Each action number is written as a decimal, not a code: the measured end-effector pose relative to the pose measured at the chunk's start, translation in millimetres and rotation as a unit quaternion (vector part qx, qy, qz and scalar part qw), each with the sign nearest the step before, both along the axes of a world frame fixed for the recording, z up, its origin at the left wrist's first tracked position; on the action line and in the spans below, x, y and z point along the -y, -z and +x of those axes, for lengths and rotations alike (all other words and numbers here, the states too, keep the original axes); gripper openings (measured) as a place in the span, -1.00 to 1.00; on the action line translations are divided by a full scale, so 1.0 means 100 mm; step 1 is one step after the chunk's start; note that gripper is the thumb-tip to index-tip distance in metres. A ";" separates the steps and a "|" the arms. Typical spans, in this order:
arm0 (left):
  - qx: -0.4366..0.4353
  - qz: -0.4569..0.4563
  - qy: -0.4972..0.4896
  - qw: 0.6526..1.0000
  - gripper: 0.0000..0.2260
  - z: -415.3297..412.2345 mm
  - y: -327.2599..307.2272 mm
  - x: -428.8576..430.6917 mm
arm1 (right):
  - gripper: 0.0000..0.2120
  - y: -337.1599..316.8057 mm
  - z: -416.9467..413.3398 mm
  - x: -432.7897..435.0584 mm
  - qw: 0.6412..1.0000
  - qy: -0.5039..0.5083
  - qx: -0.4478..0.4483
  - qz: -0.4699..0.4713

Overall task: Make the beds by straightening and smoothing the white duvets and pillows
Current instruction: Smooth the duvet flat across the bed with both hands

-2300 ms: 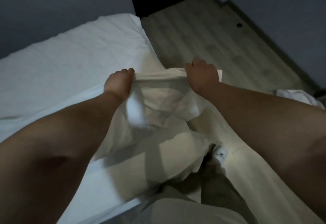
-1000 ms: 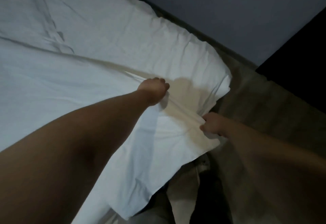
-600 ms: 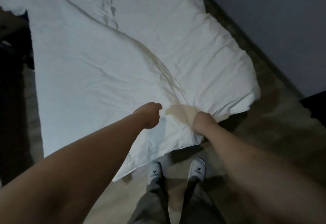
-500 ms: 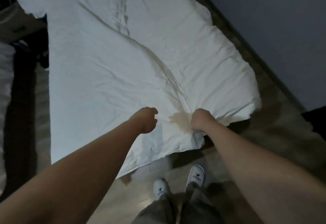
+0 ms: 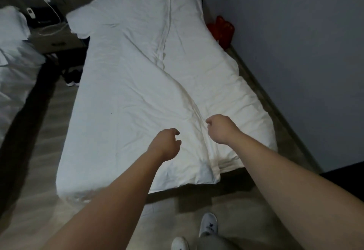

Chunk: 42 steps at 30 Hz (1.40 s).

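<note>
Both hands hover over the foot end of the white duvet (image 5: pixel 128 96), which lies spread along the bed from the top centre of the frame to its lower middle. The left hand (image 5: pixel 165 144) is released, fingers loosely curled and holding nothing. The right hand (image 5: pixel 221 129) shows only its back, so I cannot tell whether it pinches cloth.

The step in hand looks like flattening the long ridge (image 5: pixel 164 38) that runs from the upper centre diagonally down toward the foot edge, passing under the right hand. It would go best with flat palms sweeping outward from that fold to both sides, followed by a gentle, even tug at the foot corners. Pulling on one side alone would likely skew the cover.

The duvet's lower right corner sits close to the grey wall (image 5: pixel 295 52). A red object (image 5: pixel 223 30) lies between bed and wall. At upper left, a bedside tabletop (image 5: pixel 57 39) carries a white cable (image 5: pixel 54 12), with a second bed (image 5: pixel 13 62) at the left edge. Dark shoes (image 5: pixel 72 79) rest on the wooden floor (image 5: pixel 49 131).
</note>
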State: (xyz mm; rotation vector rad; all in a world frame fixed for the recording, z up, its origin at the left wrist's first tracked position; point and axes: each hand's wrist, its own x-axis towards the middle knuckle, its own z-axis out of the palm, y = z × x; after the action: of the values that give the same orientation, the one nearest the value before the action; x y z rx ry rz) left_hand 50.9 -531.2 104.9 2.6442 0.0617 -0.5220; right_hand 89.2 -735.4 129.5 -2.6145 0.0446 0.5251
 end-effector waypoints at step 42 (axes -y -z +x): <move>0.013 0.053 -0.318 0.947 -0.70 2.56 0.09 4.28 | -0.34 -0.47 3.71 4.64 0.871 -0.417 0.188 -0.178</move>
State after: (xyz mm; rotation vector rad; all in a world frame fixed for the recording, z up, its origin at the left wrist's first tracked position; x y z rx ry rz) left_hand 306.9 -959.4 95.6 2.5244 0.9197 -0.2624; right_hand 459.9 -1199.8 176.9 -2.9512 -1.2703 0.2657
